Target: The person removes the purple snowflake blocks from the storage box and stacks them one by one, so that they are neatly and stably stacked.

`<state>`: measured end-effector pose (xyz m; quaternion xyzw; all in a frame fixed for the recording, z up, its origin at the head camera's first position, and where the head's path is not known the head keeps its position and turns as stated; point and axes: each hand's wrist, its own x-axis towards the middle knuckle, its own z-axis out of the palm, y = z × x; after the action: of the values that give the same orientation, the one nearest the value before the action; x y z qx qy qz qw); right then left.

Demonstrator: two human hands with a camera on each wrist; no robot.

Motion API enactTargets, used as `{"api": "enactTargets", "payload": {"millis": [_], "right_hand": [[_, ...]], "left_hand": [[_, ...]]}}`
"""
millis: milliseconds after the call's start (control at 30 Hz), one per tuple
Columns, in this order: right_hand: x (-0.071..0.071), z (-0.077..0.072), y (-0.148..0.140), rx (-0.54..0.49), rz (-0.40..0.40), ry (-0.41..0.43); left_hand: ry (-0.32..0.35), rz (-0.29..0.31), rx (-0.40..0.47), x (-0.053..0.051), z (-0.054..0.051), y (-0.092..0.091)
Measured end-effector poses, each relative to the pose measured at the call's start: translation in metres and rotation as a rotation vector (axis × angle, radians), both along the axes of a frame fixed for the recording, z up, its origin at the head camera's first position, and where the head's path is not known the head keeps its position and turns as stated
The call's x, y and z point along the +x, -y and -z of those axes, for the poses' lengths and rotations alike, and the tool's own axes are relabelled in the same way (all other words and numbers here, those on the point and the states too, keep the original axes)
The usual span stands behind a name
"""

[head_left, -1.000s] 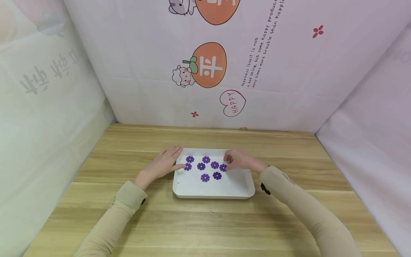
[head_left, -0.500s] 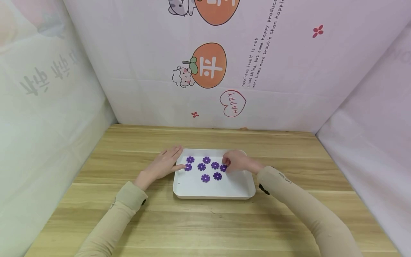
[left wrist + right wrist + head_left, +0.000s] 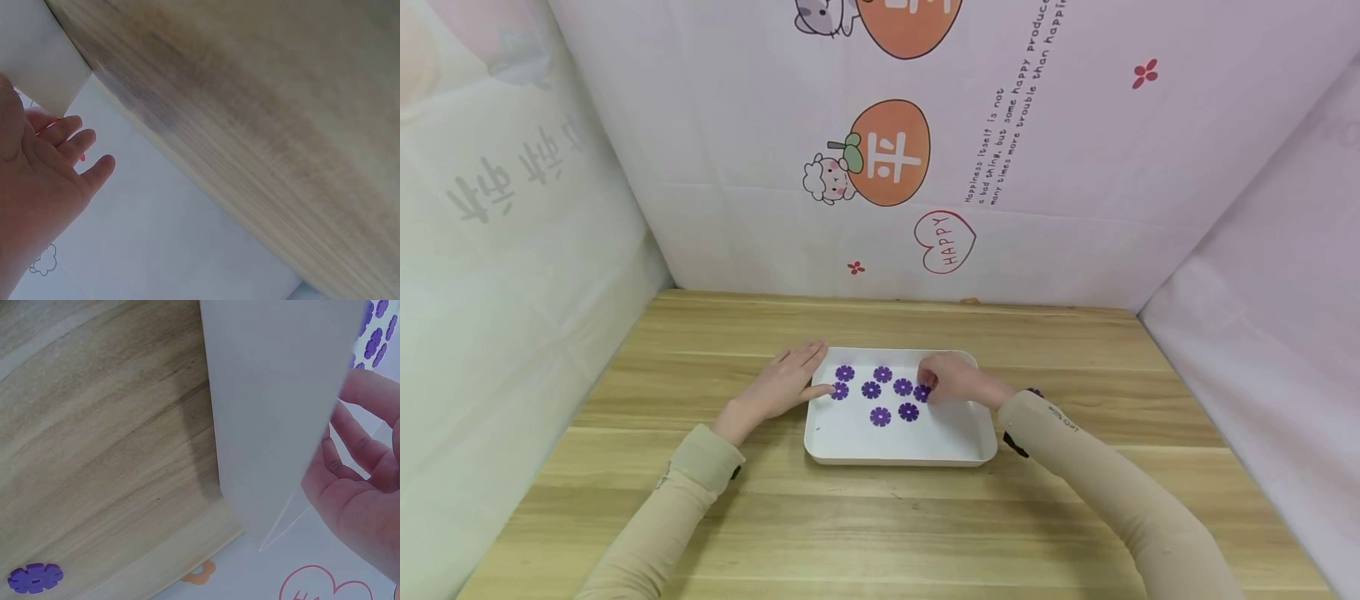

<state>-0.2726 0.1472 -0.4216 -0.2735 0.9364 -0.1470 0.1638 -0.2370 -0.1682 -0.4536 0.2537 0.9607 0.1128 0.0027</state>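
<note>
A white tray [image 3: 895,450] lies on the wooden table with several purple notched snowflake discs [image 3: 880,416] flat inside it. My left hand [image 3: 782,379] rests on its left rim, fingers straight and thumb reaching in over a disc [image 3: 839,391] at that side. In the left wrist view the left hand [image 3: 44,162] has relaxed fingers. My right hand [image 3: 953,379] reaches over the right side, its curled fingers at the edge of the rightmost disc [image 3: 922,393]. In the right wrist view, the tray wall [image 3: 281,394] hides the tips of the right hand [image 3: 362,456], so a grip is unclear.
One more purple disc [image 3: 35,578] lies on the table outside the tray, partly hidden by the right sleeve [image 3: 1052,433] in the head view. White printed cloth [image 3: 760,242] stands behind the table and on both sides.
My right hand has shifted slightly left, and its fingers have come down closer to the rightmost disc. A disc on the table beside the right sleeve has come into sight. The left hand stays put.
</note>
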Motion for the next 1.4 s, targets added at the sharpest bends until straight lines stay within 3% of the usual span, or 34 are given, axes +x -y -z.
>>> {"api": "enactTargets", "payload": {"millis": [567,833,1400], "right_hand": [[0.0036,0.002,-0.0001,-0.052,-0.047,-0.025],[0.0058,-0.0008,0.0002,-0.025,-0.047,-0.029],[0.0076,0.0017,0.0031,-0.018,0.024,-0.014]], "left_hand": [[0.011,0.0,0.001,0.0005,0.001,-0.0007],[0.005,-0.002,0.006,-0.0011,0.0025,-0.0011],[0.011,-0.004,-0.001,-0.0017,0.0016,-0.0003]]}}
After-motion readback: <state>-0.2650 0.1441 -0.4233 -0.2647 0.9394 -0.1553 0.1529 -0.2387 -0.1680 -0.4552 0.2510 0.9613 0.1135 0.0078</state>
